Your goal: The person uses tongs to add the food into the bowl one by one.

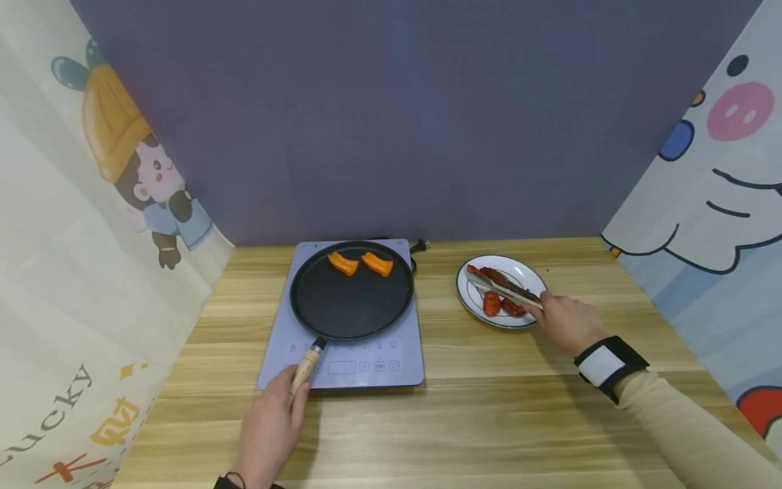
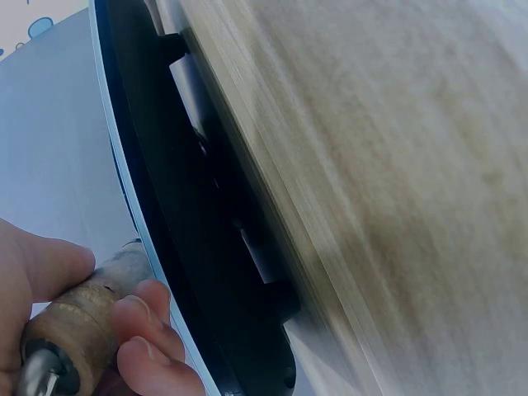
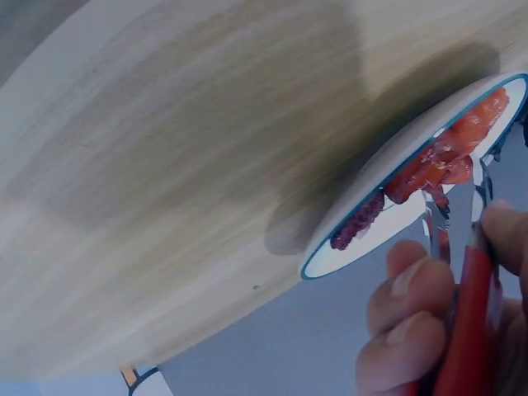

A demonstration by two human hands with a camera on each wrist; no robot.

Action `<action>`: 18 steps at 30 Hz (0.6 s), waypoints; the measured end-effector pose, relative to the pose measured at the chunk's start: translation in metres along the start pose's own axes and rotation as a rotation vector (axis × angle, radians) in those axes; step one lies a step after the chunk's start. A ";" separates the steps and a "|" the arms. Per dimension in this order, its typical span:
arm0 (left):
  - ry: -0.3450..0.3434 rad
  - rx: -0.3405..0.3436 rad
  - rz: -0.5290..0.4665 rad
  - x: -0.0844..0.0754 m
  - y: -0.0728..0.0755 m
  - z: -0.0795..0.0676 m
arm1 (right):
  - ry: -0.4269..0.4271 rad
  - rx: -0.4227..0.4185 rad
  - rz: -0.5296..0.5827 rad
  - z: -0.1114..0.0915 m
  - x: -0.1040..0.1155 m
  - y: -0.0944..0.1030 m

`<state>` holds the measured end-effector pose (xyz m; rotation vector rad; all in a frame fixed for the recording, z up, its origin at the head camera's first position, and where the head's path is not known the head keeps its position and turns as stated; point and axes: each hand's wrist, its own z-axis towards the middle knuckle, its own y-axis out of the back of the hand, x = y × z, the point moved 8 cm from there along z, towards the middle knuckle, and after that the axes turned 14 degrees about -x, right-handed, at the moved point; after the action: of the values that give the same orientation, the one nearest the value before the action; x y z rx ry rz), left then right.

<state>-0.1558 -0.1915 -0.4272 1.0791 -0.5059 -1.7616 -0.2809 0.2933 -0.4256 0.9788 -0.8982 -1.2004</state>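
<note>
My left hand (image 1: 275, 414) grips the wooden handle (image 1: 307, 367) of a round black frying pan (image 1: 348, 305). Two orange food pieces (image 1: 377, 265) lie near the pan's far rim. My right hand (image 1: 568, 319) holds metal tongs (image 1: 504, 288) over a white plate with a dark blue rim (image 1: 473, 304). Reddish-brown food pieces (image 1: 491, 303) lie on the plate. In the right wrist view, red shows along the tongs' handle (image 3: 469, 330), and the tips reach in among the food (image 3: 445, 157). I cannot tell whether the tips pinch a piece.
Under the pan is a flat induction cooker (image 1: 397, 353) with a touch panel along its near edge. A black plug and cord (image 1: 420, 246) lie behind it on the wooden table (image 1: 464, 421). A grey-purple panel (image 1: 415, 122) stands at the back, with printed cloths on both sides.
</note>
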 end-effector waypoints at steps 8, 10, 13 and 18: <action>0.000 -0.011 -0.001 0.000 0.002 -0.001 | -0.012 0.007 0.015 0.000 -0.001 -0.002; 0.003 -0.006 0.000 0.000 0.001 -0.001 | -0.013 0.005 0.016 0.000 -0.001 -0.003; 0.010 0.005 0.003 0.000 0.000 -0.001 | -0.014 0.004 0.019 0.000 -0.002 -0.004; 0.007 0.008 0.005 0.000 0.000 -0.001 | -0.007 -0.018 0.015 -0.002 -0.003 -0.005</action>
<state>-0.1552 -0.1910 -0.4272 1.0880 -0.5114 -1.7528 -0.2814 0.2961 -0.4307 0.9522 -0.8973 -1.1977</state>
